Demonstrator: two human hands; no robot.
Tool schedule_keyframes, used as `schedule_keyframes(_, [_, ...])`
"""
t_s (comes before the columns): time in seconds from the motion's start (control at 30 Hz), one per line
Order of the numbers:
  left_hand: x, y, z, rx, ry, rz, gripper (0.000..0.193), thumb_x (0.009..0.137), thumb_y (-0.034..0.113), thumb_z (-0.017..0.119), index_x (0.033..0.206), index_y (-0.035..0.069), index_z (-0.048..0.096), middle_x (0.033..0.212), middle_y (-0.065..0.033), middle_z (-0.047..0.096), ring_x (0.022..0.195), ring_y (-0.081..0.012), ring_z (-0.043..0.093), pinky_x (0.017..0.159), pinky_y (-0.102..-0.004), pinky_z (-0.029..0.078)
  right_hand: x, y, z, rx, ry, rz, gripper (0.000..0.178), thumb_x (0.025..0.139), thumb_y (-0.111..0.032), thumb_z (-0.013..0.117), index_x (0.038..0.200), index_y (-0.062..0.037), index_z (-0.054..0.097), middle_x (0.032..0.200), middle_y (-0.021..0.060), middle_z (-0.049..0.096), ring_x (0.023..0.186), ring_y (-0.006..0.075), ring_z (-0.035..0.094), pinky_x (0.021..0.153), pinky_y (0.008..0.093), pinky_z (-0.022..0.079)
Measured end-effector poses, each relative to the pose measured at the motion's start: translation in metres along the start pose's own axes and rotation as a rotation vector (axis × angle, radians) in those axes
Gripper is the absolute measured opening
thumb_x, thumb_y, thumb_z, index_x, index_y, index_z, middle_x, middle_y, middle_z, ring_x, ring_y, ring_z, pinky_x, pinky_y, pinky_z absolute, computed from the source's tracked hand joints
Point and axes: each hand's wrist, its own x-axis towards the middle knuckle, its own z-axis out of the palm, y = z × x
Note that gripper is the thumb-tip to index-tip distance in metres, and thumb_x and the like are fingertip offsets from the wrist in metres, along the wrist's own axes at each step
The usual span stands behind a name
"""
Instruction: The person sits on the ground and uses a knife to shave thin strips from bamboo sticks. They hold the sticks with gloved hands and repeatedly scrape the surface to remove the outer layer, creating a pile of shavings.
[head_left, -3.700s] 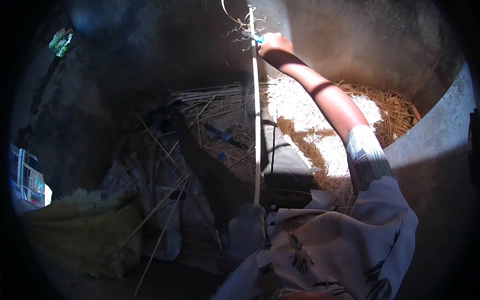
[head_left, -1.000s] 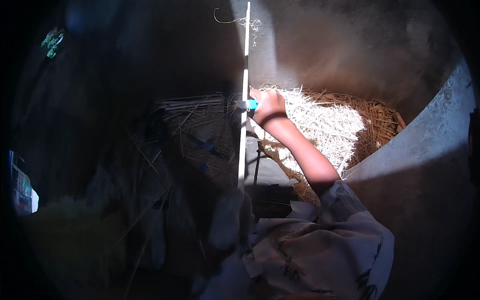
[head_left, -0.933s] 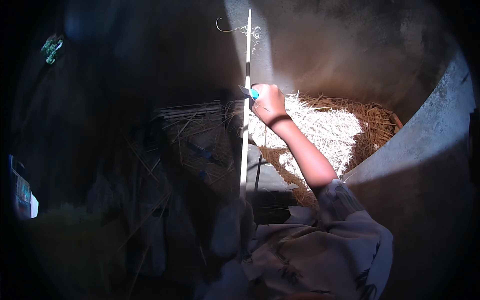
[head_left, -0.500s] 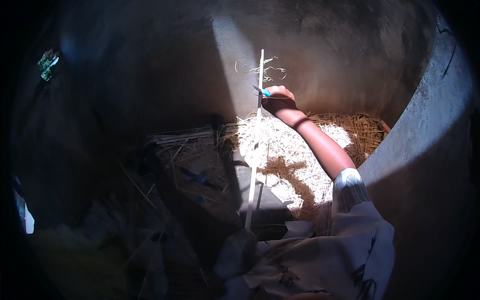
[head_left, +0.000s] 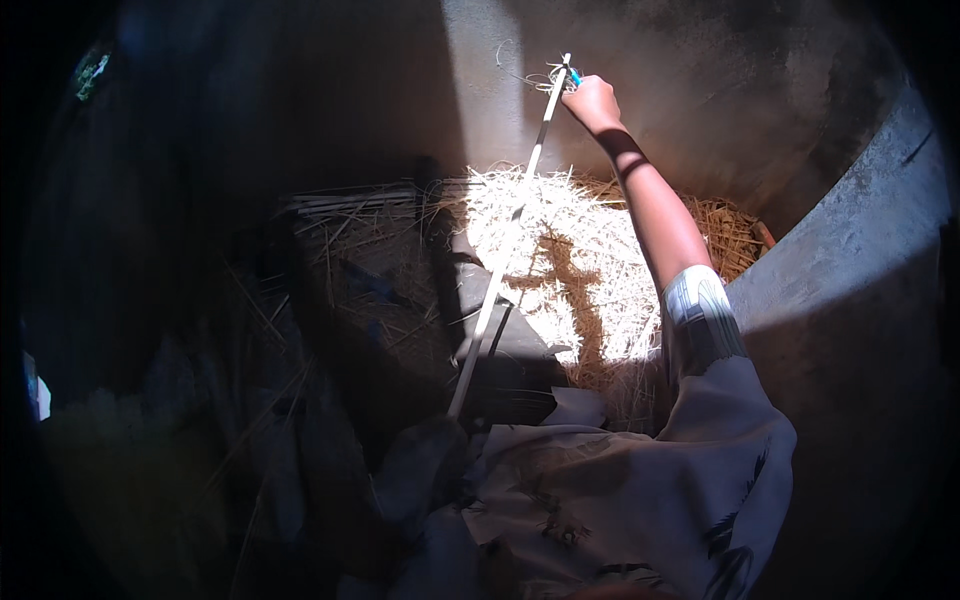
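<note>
My right hand (head_left: 597, 103) is closed around a small knife with a blue handle (head_left: 575, 77), at the far end of a long pale stick (head_left: 497, 270). The blade side rests against or close beside the stick; exact contact is too small to tell. Thin curled shavings (head_left: 545, 82) cluster at the stick's tip. The stick slants down toward me, and its near end goes into deep shadow above my lap. My left hand cannot be made out in that dark area.
A sunlit heap of pale shavings (head_left: 600, 290) lies beyond my lap, with browner strips (head_left: 735, 235) at its right. Long split strips (head_left: 350, 200) lie in shadow at left. A curved wall (head_left: 700, 60) stands behind; a pale sloping surface (head_left: 850, 220) rises at right.
My right hand and the knife have moved farther away and slightly right, up to the stick's tip. The stick now leans more to the right, with the shavings bunched at its end.
</note>
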Motion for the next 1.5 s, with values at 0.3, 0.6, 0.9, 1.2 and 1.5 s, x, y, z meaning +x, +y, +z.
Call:
schedule_keyframes(0.3, [-0.044,-0.057,-0.153,1.272,0.693,0.092,0.026,0.1,0.031,0.055,0.107,0.01,0.069,0.088,-0.016,0.07,0.08,-0.0382,0.068,0.072,-0.0472,0.055,-0.159,-0.08,0.207,0.285,-0.725,-0.341,0.04,0.089,-0.041,0.07,0.078,-0.0034,0.068,0.061,0.0076,0.062,0.052,0.0215,0.062,0.052,0.0358,0.05])
schedule_keyframes(0.6, [-0.015,0.006,-0.192,1.101,0.595,-0.648,0.032,0.098,0.038,0.053,0.102,0.011,0.07,0.092,-0.022,0.071,0.09,-0.045,0.068,0.077,-0.0536,0.053,-0.304,-0.07,0.348,-0.005,-1.314,-0.634,0.042,0.08,-0.035,0.074,0.095,0.0031,0.075,0.092,0.0234,0.074,0.089,0.037,0.073,0.079,0.0463,0.057])
schedule_keyframes(0.9, [0.041,0.003,-0.218,1.253,0.355,-0.703,0.025,0.094,0.031,0.055,0.1,0.015,0.073,0.09,-0.018,0.071,0.087,-0.0409,0.07,0.076,-0.0526,0.055,-0.346,-0.06,0.434,-0.079,-1.023,-0.27,0.034,0.09,-0.026,0.067,0.113,-0.0012,0.07,0.117,0.0205,0.067,0.108,0.0364,0.068,0.089,0.0479,0.057])
schedule_keyframes(1.2, [0.083,0.034,-0.259,1.474,0.31,-0.605,0.026,0.094,0.033,0.057,0.095,0.014,0.075,0.089,-0.0165,0.072,0.088,-0.0366,0.07,0.078,-0.0486,0.056,-0.343,-0.067,0.437,-0.148,-1.063,-0.188,0.038,0.094,-0.02,0.062,0.128,-0.0036,0.064,0.135,0.0214,0.052,0.126,0.0403,0.056,0.098,0.0488,0.054])
schedule_keyframes(1.5, [0.186,0.085,-0.289,1.773,0.307,-0.57,0.036,0.098,0.044,0.058,0.098,0.013,0.077,0.096,-0.0115,0.075,0.095,-0.0311,0.073,0.085,-0.0449,0.058,-0.332,-0.043,0.398,0.006,-1.14,-0.086,0.058,0.087,-0.045,0.063,0.124,-0.0009,0.068,0.132,0.027,0.058,0.122,0.0378,0.061,0.1,0.0465,0.052])
